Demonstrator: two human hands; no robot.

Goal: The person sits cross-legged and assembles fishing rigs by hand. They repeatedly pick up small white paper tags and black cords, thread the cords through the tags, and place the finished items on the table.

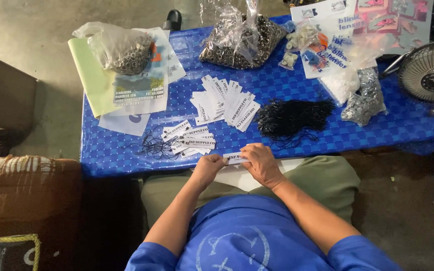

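At the table's (101, 155) near edge, we see the left hand (208, 168) and right hand (261, 163) pinching one white paper tag (234, 158) between them. We judge the tag could tear or slip, or a sleeve could scatter the strung tags (189, 140) and black cords (292, 118) lying just beyond.

Lying flat and level at the near edge of the blue checked tablecloth (126, 150): small white rectangular printed paper tag (234, 158), being pinched at both ends.
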